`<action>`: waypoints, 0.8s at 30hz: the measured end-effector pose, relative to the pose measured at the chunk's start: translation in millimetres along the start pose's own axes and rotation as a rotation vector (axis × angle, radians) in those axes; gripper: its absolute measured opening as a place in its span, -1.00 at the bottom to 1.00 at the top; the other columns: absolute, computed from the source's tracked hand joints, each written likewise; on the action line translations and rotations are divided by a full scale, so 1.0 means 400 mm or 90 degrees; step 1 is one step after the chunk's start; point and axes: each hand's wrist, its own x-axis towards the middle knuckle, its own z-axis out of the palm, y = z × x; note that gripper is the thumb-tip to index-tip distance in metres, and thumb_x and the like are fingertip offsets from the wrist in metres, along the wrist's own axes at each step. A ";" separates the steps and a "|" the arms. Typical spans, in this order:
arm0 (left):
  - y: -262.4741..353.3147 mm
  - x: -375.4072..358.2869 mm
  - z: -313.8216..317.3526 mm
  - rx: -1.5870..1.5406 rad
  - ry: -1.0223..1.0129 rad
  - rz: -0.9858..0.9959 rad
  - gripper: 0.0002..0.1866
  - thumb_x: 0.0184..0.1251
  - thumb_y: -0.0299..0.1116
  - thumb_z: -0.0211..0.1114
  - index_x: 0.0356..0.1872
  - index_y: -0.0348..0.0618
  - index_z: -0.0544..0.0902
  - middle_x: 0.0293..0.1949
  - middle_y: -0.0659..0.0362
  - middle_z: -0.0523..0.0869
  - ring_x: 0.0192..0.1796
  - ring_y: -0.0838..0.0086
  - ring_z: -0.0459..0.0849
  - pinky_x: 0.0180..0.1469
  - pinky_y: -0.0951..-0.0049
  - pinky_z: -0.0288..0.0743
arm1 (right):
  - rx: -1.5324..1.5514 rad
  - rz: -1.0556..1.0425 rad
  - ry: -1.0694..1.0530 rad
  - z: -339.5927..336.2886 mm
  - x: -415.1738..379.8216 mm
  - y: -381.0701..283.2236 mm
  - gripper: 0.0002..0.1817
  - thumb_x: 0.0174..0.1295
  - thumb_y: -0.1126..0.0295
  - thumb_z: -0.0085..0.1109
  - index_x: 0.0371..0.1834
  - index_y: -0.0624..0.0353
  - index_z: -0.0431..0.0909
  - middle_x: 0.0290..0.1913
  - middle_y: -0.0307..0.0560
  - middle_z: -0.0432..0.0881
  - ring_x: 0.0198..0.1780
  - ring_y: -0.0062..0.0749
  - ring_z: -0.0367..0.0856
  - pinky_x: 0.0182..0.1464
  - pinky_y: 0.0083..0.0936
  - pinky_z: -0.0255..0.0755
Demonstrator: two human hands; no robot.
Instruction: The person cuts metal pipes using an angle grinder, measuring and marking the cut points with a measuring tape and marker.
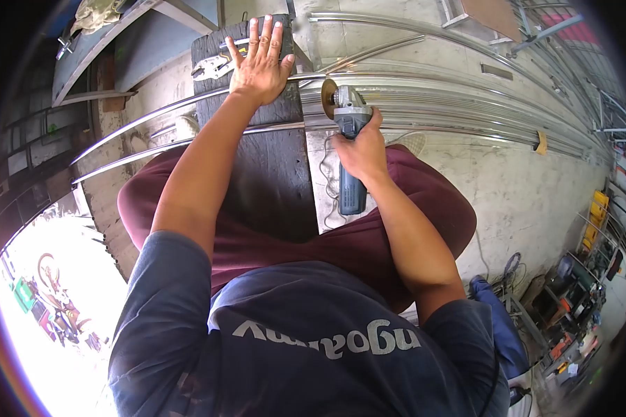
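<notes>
My left hand [259,66] lies flat with its fingers spread over the far end of a dark wooden plank [271,167]. It overlaps a shiny metal tube [167,110] that runs across the plank, and a pair of locking pliers [214,67] sits beside its fingers. In my right hand [364,149] is an angle grinder [352,125], gripped around the body with its head pointing away from me. The grinder's brown disc [329,98] is near the tube, just right of the plank. A second tube [271,128] crosses the plank closer to me.
Many long metal tubes [466,108] lie on the concrete floor [445,174] to the right. The grinder's cord [329,174] curls beside the plank. Tools and boxes [560,299] crowd the lower right. A metal frame [118,52] stands at the upper left.
</notes>
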 end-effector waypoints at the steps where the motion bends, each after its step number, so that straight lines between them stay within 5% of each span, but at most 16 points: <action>1: 0.001 0.001 0.001 -0.008 -0.001 -0.002 -0.16 0.87 0.24 -0.24 0.93 0.06 -0.10 0.95 0.19 -0.25 0.95 0.17 -0.42 0.78 -0.61 -0.55 | 0.006 0.000 0.001 -0.002 0.005 0.017 0.12 0.21 0.26 0.55 0.69 0.59 0.06 0.07 0.62 0.79 0.13 0.41 0.85 0.27 -0.04 0.67; 5: 0.007 -0.028 -0.001 -0.025 -0.008 0.006 -0.18 0.88 0.25 -0.24 0.93 0.12 -0.09 0.95 0.19 -0.23 0.95 0.16 -0.43 0.77 -0.62 -0.56 | 0.052 0.034 0.019 -0.044 0.047 0.085 0.04 0.17 0.20 0.52 0.60 0.52 0.15 0.10 0.62 0.80 0.16 0.45 0.84 0.26 -0.01 0.69; 7: 0.014 -0.053 -0.012 -0.023 -0.026 0.017 -0.18 0.87 0.29 -0.25 0.94 0.18 -0.10 0.96 0.22 -0.26 0.95 0.16 -0.45 0.76 -0.62 -0.59 | 0.215 0.066 0.064 -0.058 0.083 0.122 -0.17 0.22 0.16 0.43 0.46 0.44 0.34 -0.09 0.26 0.80 -0.10 0.06 0.83 -0.03 -0.14 0.71; 8: 0.031 -0.064 -0.042 0.012 -0.007 0.027 -0.20 0.87 0.27 -0.13 0.91 0.18 0.02 0.94 0.19 -0.09 0.95 0.16 -0.31 0.79 -0.58 -0.46 | 0.359 0.094 0.081 -0.075 0.091 0.117 -0.31 0.26 0.17 0.38 0.35 0.41 0.46 -0.20 0.11 0.77 -0.23 -0.11 0.79 -0.16 -0.20 0.68; 10: 0.069 -0.088 -0.137 -0.021 -0.202 -0.008 -0.22 0.84 0.31 -0.05 0.84 0.15 0.22 0.84 0.08 0.15 0.90 0.16 -0.04 0.79 -0.52 -0.24 | 0.506 0.080 0.054 -0.103 0.112 0.125 -0.61 0.31 0.24 0.26 0.04 0.35 0.63 -0.33 -0.10 0.64 -0.40 -0.36 0.60 -0.34 -0.30 0.52; 11: 0.081 -0.102 -0.141 -0.042 -0.236 -0.009 -0.26 0.79 0.34 0.05 0.69 0.09 0.45 0.65 -0.01 0.39 0.76 0.14 0.25 0.74 -0.39 0.03 | 0.565 0.081 0.087 -0.107 0.109 0.110 -0.75 0.31 0.30 0.22 -0.17 0.31 0.66 -0.37 -0.08 0.63 -0.46 -0.36 0.57 -0.39 -0.29 0.44; 12: 0.085 -0.119 -0.124 -0.047 -0.240 0.044 -0.29 0.74 0.33 0.14 0.57 0.03 0.58 0.52 -0.04 0.55 0.63 0.08 0.44 0.68 -0.21 0.26 | 0.621 0.112 0.023 -0.100 0.153 0.177 -0.73 0.33 0.28 0.21 -0.13 0.29 0.65 -0.36 -0.05 0.66 -0.44 -0.30 0.64 -0.38 -0.26 0.56; 16: 0.098 -0.119 -0.118 -0.099 -0.299 0.208 -0.43 0.66 0.20 0.33 0.25 -0.13 0.67 0.24 -0.02 0.74 0.34 -0.02 0.75 0.39 -0.01 0.66 | 0.776 0.118 -0.081 -0.132 0.152 0.175 -0.66 0.33 0.17 0.23 -0.03 0.20 0.65 -0.30 0.02 0.74 -0.37 -0.13 0.78 -0.29 -0.05 0.81; 20: 0.108 -0.085 -0.147 -0.110 -0.360 0.186 -0.44 0.69 0.16 0.31 0.30 -0.15 0.65 0.24 -0.09 0.79 0.33 -0.08 0.81 0.32 -0.13 0.70 | 0.781 0.100 -0.086 -0.191 0.134 0.156 -0.61 0.30 0.16 0.29 0.08 0.17 0.65 -0.27 0.03 0.71 -0.34 -0.07 0.77 -0.17 0.05 0.86; 24: 0.138 -0.084 -0.251 -0.177 -0.541 0.021 -0.41 0.74 0.12 0.28 0.43 -0.17 0.65 0.35 -0.17 0.82 0.41 -0.11 0.79 0.44 -0.14 0.62 | 0.806 0.085 -0.003 -0.232 0.172 0.199 -0.57 0.26 0.19 0.36 0.12 0.15 0.63 -0.25 0.02 0.69 -0.30 -0.04 0.77 -0.14 0.11 0.86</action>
